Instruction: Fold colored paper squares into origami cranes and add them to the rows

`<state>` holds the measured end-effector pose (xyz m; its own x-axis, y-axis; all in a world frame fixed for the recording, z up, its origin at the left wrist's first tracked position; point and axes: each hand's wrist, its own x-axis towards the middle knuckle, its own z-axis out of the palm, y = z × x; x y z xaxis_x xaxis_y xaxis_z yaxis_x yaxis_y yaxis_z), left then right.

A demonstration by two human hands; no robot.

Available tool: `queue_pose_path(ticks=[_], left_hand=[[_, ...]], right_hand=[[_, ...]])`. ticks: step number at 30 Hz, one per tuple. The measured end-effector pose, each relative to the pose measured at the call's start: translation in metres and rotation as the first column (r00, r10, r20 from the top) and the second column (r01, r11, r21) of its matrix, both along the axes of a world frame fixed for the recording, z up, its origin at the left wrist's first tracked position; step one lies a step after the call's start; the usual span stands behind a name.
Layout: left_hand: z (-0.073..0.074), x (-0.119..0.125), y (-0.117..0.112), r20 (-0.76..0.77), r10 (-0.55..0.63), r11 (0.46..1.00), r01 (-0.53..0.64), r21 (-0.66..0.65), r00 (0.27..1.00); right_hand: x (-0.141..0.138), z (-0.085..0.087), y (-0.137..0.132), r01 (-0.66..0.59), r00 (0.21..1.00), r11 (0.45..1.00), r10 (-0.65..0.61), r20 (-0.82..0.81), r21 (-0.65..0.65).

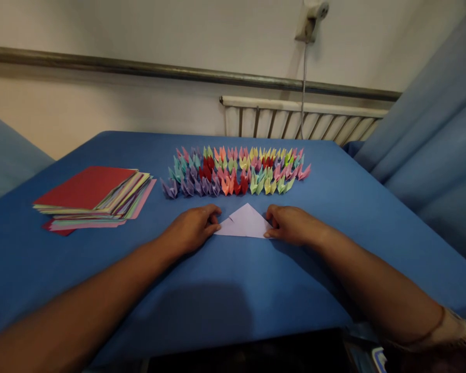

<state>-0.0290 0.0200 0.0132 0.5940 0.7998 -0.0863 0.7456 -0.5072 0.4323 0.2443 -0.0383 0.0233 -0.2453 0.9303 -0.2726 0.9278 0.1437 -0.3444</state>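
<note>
A pale lilac sheet of origami paper, folded into a triangle, lies on the blue table with its peak pointing away from me. My left hand pinches its left corner between thumb and curled fingers. At the opposite corner, my right hand grips the paper the same way. The long folded edge faces me, and a small dark crease or slit shows near the left slope. Just beyond the triangle stand rows of folded paper cranes in many colours.
On the left lies an uneven stack of coloured paper squares, red on top. The blue-covered table reaches back toward a wall with a metal rail, a radiator and a plugged socket. Blue curtains hang at the right.
</note>
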Motion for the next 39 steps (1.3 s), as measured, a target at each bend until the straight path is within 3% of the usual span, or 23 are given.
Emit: queue_pose_path(ticks=[4,7,10,13,15,18,24,34,39], left_hand=[[0.001,0.000,-0.003,-0.052,-0.066,0.991,0.071,0.114,0.996],[0.000,0.006,-0.013,-0.020,-0.227,0.943,0.224,0.245,0.974],[-0.001,0.013,-0.029,-0.037,-0.450,0.875,0.449,0.182,0.892],[-0.001,0.015,-0.041,-0.101,-0.547,0.833,0.553,0.034,0.831],[-0.001,0.014,-0.045,-0.142,-0.542,0.837,0.548,0.001,0.828],[-0.001,0.011,-0.044,-0.215,-0.481,0.868,0.497,0.023,0.850],[0.000,0.000,-0.035,-0.256,-0.346,0.921,0.379,0.091,0.903],[0.017,-0.015,-0.017,-0.281,-0.304,0.947,0.321,0.016,0.910],[0.011,-0.008,-0.009,-0.137,-0.293,0.947,0.307,0.096,0.946]], right_hand=[[0.005,0.000,0.002,-0.031,0.999,0.999,0.030,-0.036,-0.031],[0.009,-0.002,0.004,-0.060,0.996,0.998,0.058,-0.061,-0.031],[0.010,-0.004,0.005,-0.054,0.997,0.998,0.052,-0.057,-0.028],[0.003,-0.010,0.005,-0.040,0.997,0.997,0.044,-0.069,0.061],[-0.004,-0.018,0.006,-0.010,0.996,0.975,0.030,-0.086,0.222],[-0.013,-0.028,0.008,-0.016,0.994,0.948,0.050,-0.101,0.316],[-0.017,-0.031,0.008,-0.027,0.992,0.952,0.064,-0.113,0.306],[-0.020,-0.029,0.004,0.043,0.998,0.957,-0.028,-0.057,0.288],[-0.023,-0.023,0.002,0.113,0.994,0.975,-0.111,-0.021,0.190]])
